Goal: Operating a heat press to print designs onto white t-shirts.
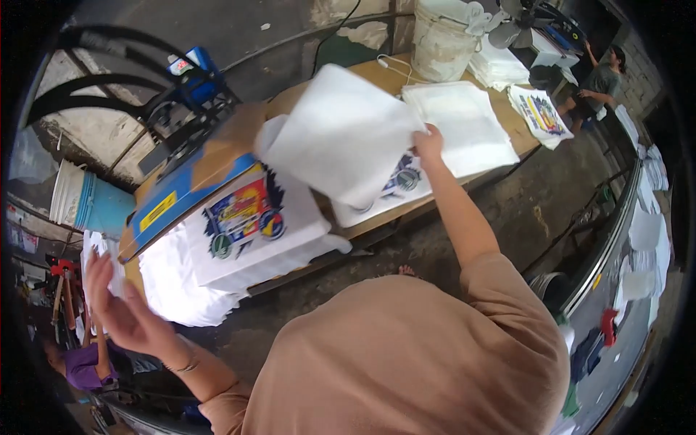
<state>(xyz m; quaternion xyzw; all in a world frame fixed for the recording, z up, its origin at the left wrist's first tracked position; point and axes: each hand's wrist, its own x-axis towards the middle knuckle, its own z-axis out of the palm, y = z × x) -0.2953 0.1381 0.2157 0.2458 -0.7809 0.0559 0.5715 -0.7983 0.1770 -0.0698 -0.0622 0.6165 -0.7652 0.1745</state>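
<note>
My right hand [428,142] pinches the right corner of a white sheet [344,130], which hangs slightly blurred above the table. Beneath that sheet, another white piece with a partly covered coloured print [401,179] lies on the tabletop. My left hand [119,293] is raised at the left with its fingers apart, holding nothing. Between my hands, a white shirt with a multicoloured print [245,214] lies spread out beside a heat press [190,192] with a blue edge. More white cloth [177,279] droops toward the front, near my left hand.
The wooden table [377,76] carries a stack of white sheets [464,123], a stained bucket [440,43] and a printed sheet [538,114]. Blue and white buckets [90,199] stand at the left. One person [605,80] is at the far right, another in purple [81,365] at lower left.
</note>
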